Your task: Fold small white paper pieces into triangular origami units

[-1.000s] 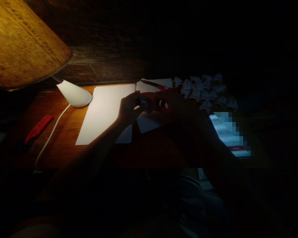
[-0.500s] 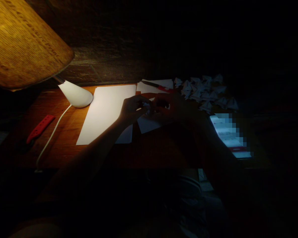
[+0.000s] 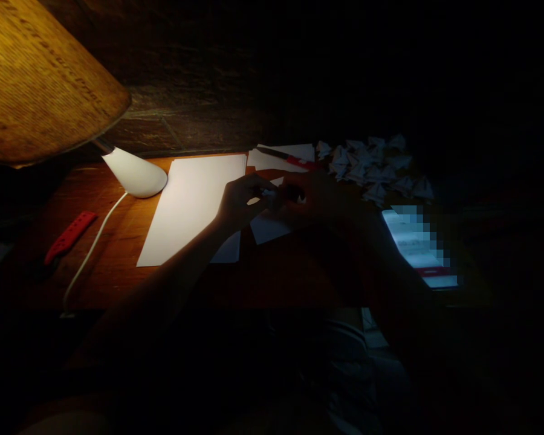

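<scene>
My left hand is closed, with thumb and fingertips pinched on a small piece of folded white paper. From the other side my right hand, dark in shadow, meets it with its fingers curled round the same paper. Most of the paper is hidden by the fingers, so its shape is hard to make out. Below both hands a white sheet lies on the wooden table. To the left, partly under my left forearm, is a stack of larger white sheets.
A lamp with a woven shade stands at the left, its white cord trailing forward. A red-handled tool lies beside it. Behind my hands, a red-handled knife rests on paper. Several folded paper pieces and a lit phone are at right.
My fingers have shifted slightly around the folded paper, and less of it shows now. The whole view has moved a little; the things on the table lie as before.
</scene>
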`<state>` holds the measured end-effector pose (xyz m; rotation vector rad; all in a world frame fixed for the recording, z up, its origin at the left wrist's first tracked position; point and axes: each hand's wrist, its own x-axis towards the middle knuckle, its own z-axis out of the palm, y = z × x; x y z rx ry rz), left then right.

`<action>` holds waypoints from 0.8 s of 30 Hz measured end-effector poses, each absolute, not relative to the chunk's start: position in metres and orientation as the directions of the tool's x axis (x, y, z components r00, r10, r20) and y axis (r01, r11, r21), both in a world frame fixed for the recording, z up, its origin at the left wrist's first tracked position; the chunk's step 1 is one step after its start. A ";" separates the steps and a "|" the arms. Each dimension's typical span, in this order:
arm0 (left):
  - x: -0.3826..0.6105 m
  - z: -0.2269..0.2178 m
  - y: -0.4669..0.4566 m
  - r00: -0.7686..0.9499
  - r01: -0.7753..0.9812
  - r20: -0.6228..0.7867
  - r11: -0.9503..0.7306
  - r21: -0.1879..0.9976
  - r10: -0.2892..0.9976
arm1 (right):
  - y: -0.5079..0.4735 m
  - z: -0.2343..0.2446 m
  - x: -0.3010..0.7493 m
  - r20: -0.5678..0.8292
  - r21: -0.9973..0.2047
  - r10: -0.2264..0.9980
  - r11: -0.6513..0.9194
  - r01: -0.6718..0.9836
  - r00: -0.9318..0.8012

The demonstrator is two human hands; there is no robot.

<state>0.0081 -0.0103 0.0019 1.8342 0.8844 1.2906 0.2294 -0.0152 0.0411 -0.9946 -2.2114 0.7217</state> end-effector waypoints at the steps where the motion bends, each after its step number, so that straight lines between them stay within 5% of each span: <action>1: 0.008 0.002 -0.010 0.267 0.129 0.471 -0.516 0.847 0.841 | -0.014 0.041 0.230 0.294 -0.678 0.787 0.572 0.462 -0.542; 24: 0.009 -0.002 -0.010 0.276 0.201 0.467 -0.525 0.827 0.840 | -0.013 0.043 0.235 0.236 -0.724 0.756 0.556 0.408 -0.611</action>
